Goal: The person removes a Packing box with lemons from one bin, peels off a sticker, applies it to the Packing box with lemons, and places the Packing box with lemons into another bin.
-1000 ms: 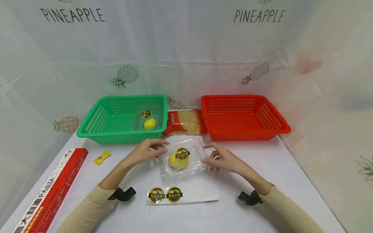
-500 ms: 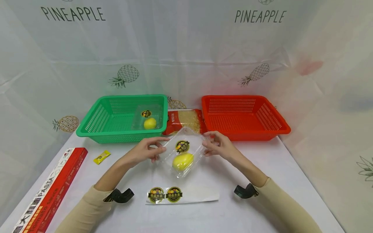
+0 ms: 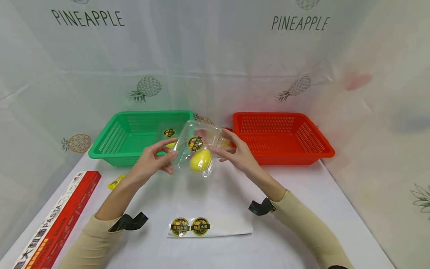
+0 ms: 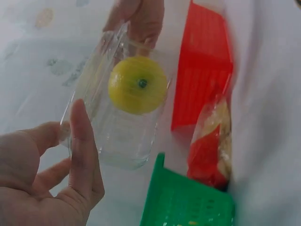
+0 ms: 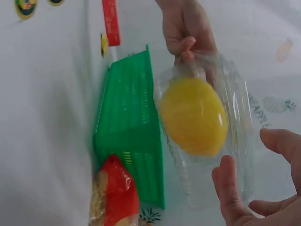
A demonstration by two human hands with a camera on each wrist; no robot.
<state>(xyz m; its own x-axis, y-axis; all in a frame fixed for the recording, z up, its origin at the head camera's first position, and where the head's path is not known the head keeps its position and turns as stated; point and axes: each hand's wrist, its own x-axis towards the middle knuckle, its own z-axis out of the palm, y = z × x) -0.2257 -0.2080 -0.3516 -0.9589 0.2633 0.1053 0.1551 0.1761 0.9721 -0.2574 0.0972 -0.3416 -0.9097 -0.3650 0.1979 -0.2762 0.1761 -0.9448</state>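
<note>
A clear plastic fruit box (image 3: 203, 127) is held tilted above the table between both hands. Inside it lies a yellow lemon (image 3: 200, 160), also plain in the left wrist view as a lemon (image 4: 138, 84). A black-and-gold sticker (image 3: 195, 144) is on the box lid. My left hand (image 3: 152, 160) pinches the box's left edge between thumb and fingers. On the opposite edge my right hand (image 3: 236, 151) grips it, with fingers and thumb on either side of the wall in the right wrist view. Part of the box overlaps the green basket's right end in the head view.
The green basket (image 3: 111, 140) holds another clear box (image 3: 168, 125) with a lemon, partly covered by my left hand. A red basket (image 3: 275, 158) stands right, a red food bag (image 5: 113, 188) between them. A sticker strip (image 3: 231, 226), pasta box (image 3: 64, 220) and yellow packet (image 3: 115, 181) lie nearer.
Both hands have lifted the box off the table, tilted it and carried it up and leftward toward the green basket. The lemon has shifted inside the box.
</note>
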